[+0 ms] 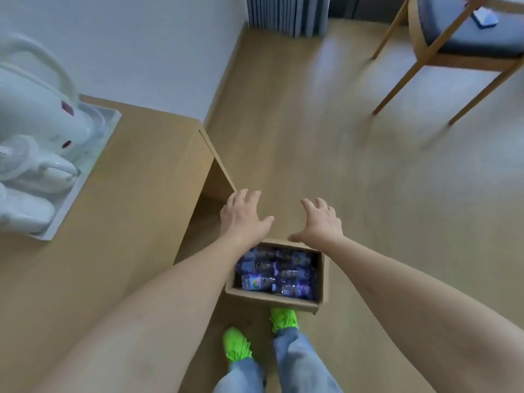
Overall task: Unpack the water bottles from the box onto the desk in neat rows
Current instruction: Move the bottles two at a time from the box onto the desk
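Observation:
An open cardboard box (pixel 276 299) stands on the floor just in front of my feet, beside the right end of the desk (pixel 133 177). Several water bottles (pixel 276 275) with purple-blue labels lie packed inside it. My left hand (pixel 243 217) hovers above the box's far left corner, palm down, fingers spread, holding nothing. My right hand (pixel 320 221) hovers above the far right edge, also spread and empty. Both forearms reach forward over the box and hide part of its left side.
A white tray (pixel 93 154) with a white kettle (pixel 37 114) and cups sits at the desk's left. A wooden chair (pixel 453 43) with a grey seat stands far right on the wooden floor. A grey curtain (pixel 286 14) hangs at the back wall.

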Motion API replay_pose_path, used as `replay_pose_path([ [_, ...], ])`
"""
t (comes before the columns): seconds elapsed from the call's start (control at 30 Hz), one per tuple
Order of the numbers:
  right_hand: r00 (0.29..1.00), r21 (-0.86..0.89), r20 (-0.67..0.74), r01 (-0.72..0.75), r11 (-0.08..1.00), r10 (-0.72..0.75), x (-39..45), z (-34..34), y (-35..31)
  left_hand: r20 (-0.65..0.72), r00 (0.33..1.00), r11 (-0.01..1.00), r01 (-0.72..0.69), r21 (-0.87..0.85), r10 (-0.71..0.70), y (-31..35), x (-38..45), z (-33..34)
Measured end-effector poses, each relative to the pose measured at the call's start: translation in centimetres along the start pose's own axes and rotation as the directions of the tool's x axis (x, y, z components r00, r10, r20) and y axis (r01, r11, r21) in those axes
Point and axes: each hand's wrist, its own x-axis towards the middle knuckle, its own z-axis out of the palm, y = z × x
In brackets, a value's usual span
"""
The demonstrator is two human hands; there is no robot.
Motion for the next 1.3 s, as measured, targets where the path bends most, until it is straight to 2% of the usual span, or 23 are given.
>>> replay_pose_path([
  [0.13, 0.991, 0.028, 0.119, -0.072, 0.997, 0.068, 1.7, 6.3, 3.7, 0.117, 0.991, 0.998, 0.057, 0.018, -0.059, -2.2, 0.9, 7.1],
  [0.37, 0.943, -0.002, 0.3, -0.149, 0.989, 0.142, 3.3, 19.9, 9.0, 0.236, 0.955, 0.982, 0.188, -0.008, -0.181, -7.0, 2.3, 19.7],
  [0.63, 0.886, -0.029, 0.431, -0.175, 0.984, 0.171, 7.2, 35.4, 12.2, 0.356, 0.902, 0.966, 0.259, 0.007, -0.245, -13.3, 3.7, 34.1],
  [0.77, 0.881, -0.027, 0.451, -0.145, 0.989, 0.141, 10.4, 41.3, 13.2, 0.379, 0.888, 0.963, 0.266, 0.041, -0.261, -16.0, 4.8, 40.0],
  [0.93, 0.888, -0.072, 0.46, 0.012, 0.997, 0.023, 13.7, 46.7, 13.5, 0.412, 0.887, 0.978, 0.196, 0.075, -0.209, -18.5, 6.4, 45.6],
  [1.1, 0.914, -0.23, 0.398, 0.182, 0.956, -0.079, 15.2, 49.8, 13.1, 0.441, 0.883, 0.981, 0.095, 0.167, -0.16, -20.6, 6.9, 49.2],
  [1.3, 0.946, -0.342, 0.309, 0.212, 0.915, -0.104, 15.6, 51.5, 12.6, 0.416, 0.901, 0.985, 0.058, 0.161, -0.121, -21.4, 7.4, 51.2],
])
